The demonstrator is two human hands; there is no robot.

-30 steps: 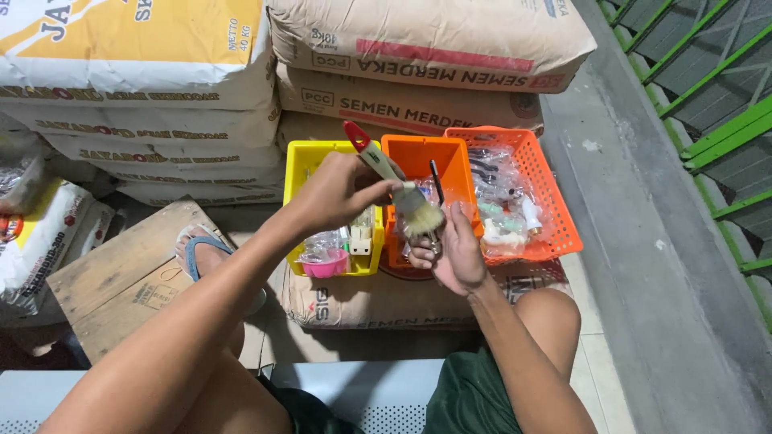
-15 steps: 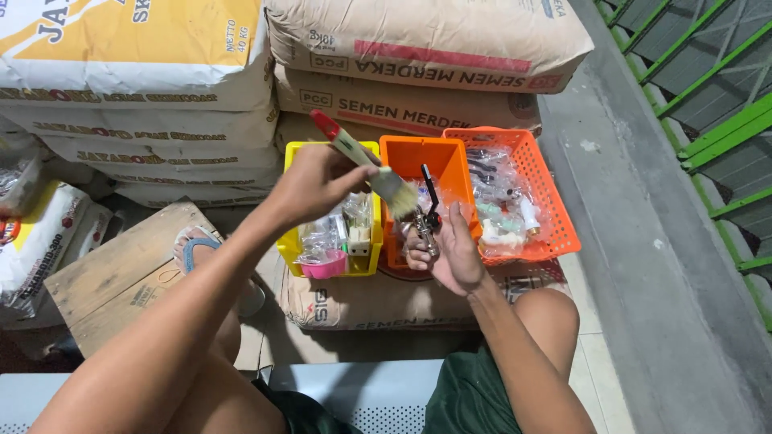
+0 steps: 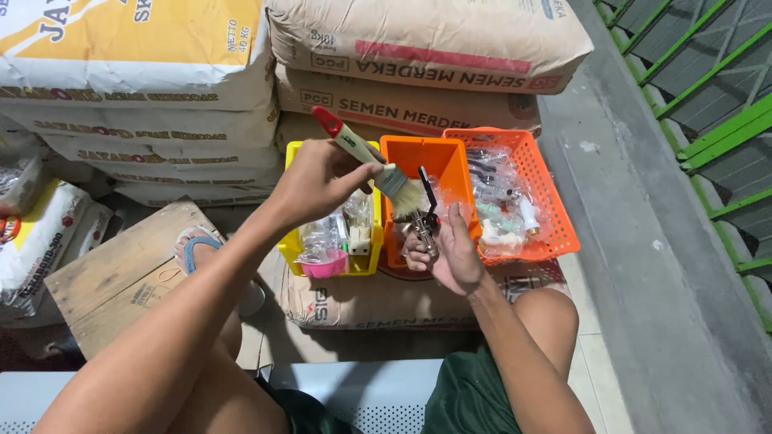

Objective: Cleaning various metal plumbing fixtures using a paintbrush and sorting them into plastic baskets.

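My left hand (image 3: 318, 183) grips a paintbrush (image 3: 366, 161) with a cream handle and a red end; its bristles touch the metal tap (image 3: 424, 221) with a black lever that my right hand (image 3: 452, 253) holds up in front of the orange bin (image 3: 418, 157). A yellow bin (image 3: 294, 241) under my left hand holds small bagged parts and a pink cup (image 3: 323, 264). An orange mesh basket (image 3: 555, 217) with bagged fittings stands to the right of my right hand.
Stacked cement sacks (image 3: 418, 40) fill the back and left. The three bins rest on another sack (image 3: 362, 301). A wooden board (image 3: 112, 265) and my sandalled foot (image 3: 197, 245) are at left. A grey concrete ledge (image 3: 643, 265) and green railing (image 3: 708, 80) run along the right.
My left hand has drawn the paintbrush leftward and back across the tap, with the handle tilting more to the upper left. My right hand keeps the tap in about the same place.
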